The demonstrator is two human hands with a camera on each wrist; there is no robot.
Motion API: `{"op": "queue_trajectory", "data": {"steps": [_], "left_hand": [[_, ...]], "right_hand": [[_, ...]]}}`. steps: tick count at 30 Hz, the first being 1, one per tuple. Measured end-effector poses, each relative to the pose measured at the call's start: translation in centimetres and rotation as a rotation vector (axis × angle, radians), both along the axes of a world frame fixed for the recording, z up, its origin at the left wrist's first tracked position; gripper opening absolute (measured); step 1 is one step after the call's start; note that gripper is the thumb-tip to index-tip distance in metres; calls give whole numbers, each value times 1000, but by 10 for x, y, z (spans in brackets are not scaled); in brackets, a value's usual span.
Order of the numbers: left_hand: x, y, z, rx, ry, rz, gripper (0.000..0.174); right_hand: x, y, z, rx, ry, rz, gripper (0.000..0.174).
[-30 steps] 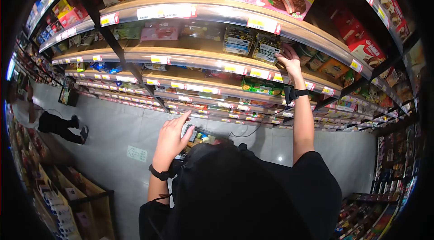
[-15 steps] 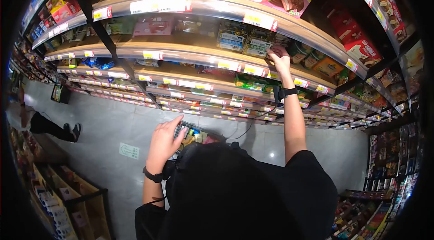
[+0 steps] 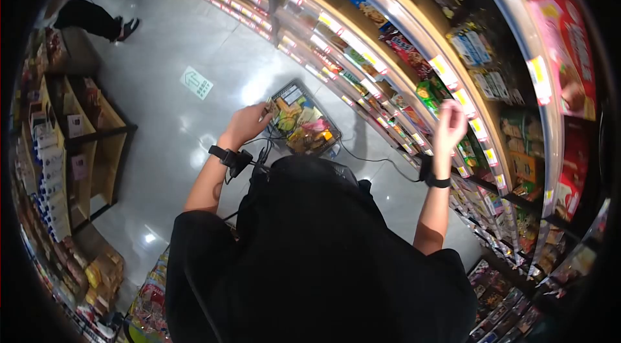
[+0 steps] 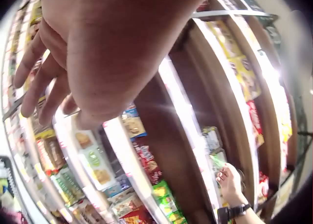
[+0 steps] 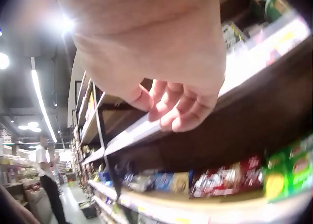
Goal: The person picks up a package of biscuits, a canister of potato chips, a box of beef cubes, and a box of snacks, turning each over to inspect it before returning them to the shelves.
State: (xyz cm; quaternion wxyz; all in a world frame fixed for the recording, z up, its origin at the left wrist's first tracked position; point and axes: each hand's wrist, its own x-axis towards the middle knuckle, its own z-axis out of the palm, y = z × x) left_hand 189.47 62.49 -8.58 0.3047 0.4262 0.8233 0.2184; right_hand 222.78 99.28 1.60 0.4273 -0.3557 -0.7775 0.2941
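Note:
My right hand [image 3: 449,128] is raised in front of the shelves, its fingers loosely bent with nothing between them. In the right wrist view its curled fingers [image 5: 181,106] show bare against the dark shelf gap. Small clear-topped snack packs [image 3: 493,84] lie on the shelf beyond it, and green snack bags [image 3: 429,96] sit on a lower level. My left hand [image 3: 249,124] hangs beside a dark shopping basket [image 3: 328,113] filled with packaged goods. Spread, relaxed fingers [image 4: 54,99] of that hand appear in the left wrist view, holding nothing.
Tall shelving with a price-tag rail [image 3: 372,55] runs along the right. A low wooden display rack [image 3: 123,129] stands at the left. Beyond it is a person in dark trousers [image 3: 87,18]. A cable [image 3: 381,159] crosses over the grey floor [image 3: 174,39].
The head view has turned, bringing the basket into fuller sight. My right hand has come away from the snack packs on the shelf, which stay there. My left hand remains near the basket.

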Motion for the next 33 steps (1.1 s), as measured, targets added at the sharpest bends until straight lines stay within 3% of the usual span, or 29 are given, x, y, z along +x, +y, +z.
{"op": "queue_trajectory", "data": {"steps": [2,5,8,9,11,14,15,17,20,25,28,31,32,33], "left_hand": [[3,-31,-76,-93,26,-37,34],[32,-77,-165,-74,-57,-119,36],[64,-107,-227,-409,-170,-384,37],[69,-119,-244,-202,-102,-406,35],[86,-143,-273,208,24,-423,32],[70,-123,-280,296,-249,-680,46],[73,-122,-297,324,-353,-740,43],[85,-121,-326,387,-574,-855,38],[86,-123,-350,293,-729,-902,29],[80,-130,-369,375,-756,-881,30],[83,-142,-381,411,-797,-847,33],[91,-153,-389,430,-794,-794,36],[96,-159,-389,419,-804,-795,38],[100,-164,-391,409,-810,-798,40]], "right_hand": [[-34,-47,-34,-213,-277,208,10],[-51,-91,-151,-576,-469,487,12],[-39,-134,-268,-763,-832,562,19],[-40,-146,-295,-747,-1004,599,20],[-20,-168,-369,-810,-1101,599,29],[12,-201,-465,-881,-1189,585,24],[13,-211,-490,-911,-1224,577,22],[13,-225,-531,-830,-1243,652,21],[-23,-227,-583,-737,-1195,689,25],[-66,-222,-695,-466,-1132,833,40],[-97,-223,-739,-207,-1104,938,34],[-111,-240,-773,-158,-1224,1061,28],[-118,-245,-778,-225,-1472,1161,25],[-120,-248,-777,-115,-1401,1148,24]]}}
